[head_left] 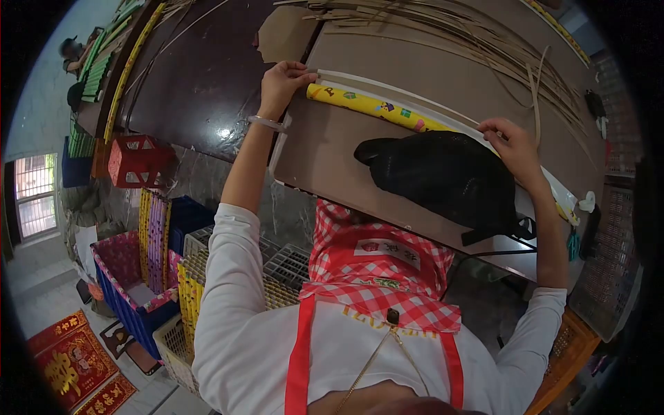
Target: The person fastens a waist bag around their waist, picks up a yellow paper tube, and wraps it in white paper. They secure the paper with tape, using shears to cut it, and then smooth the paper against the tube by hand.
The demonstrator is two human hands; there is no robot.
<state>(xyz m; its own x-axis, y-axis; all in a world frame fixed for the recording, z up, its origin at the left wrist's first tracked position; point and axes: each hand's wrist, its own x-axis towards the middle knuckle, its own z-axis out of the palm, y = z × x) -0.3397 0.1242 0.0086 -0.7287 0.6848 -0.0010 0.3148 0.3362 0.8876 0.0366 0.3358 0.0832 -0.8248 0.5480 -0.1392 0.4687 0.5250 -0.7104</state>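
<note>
A yellow printed sheet, partly rolled into a tube [373, 106], lies across the table in front of me, its white edge facing away. Along that edge runs a thin pale strip [404, 102]. My left hand [283, 84] pinches the strip's left end, just beyond the tube's end. Farther right, my right hand [513, 144] has thumb and fingers closed at the strip, its palm over the sheet. A black cloth bag or cover [443, 176] lies on the near side and hides part of the yellow sheet.
Many long tan strips [443, 31] lie loose along the table's far side. A dark table [200, 76] adjoins on the left, with a red stool [138, 162] below. Bins with yellow and purple rolls [153, 235] stand on the floor. Another person [72, 52] is at far left.
</note>
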